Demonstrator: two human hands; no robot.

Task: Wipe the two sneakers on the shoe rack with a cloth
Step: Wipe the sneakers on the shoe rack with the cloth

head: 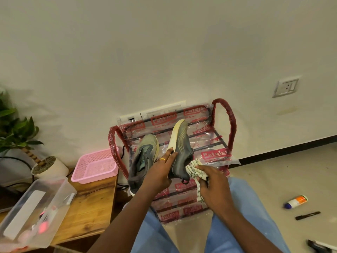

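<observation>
The head view looks down at a pink plastic mesh basket (94, 177) standing on the far corner of a wooden table (94, 201). Nearer on the same table is a clear plastic storage box (60, 185) holding a flat white strip and some small pink and red items too blurred to name. Against the wall stands a red-framed shoe rack wrapped in printed clear plastic (215, 156). Its top shelf carries a grey sneaker with a pale sole (144, 159), lying toe towards the wall on the left side of the shelf.

The second grey sneaker with yellow lines on its side (180, 148) is held above the rack, toe pointing up and away, its cream sole turned leftwards. The left hand (160, 172) grips it at the middle, fingers reaching round the sole edge, with a yellow ring on one finger. The right hand (213, 187) has its fingers curled round a bunched white cloth with dark stripes (193, 168), which touches the sneaker's side near the heel. Both forearms reach forward over light blue trousers
</observation>
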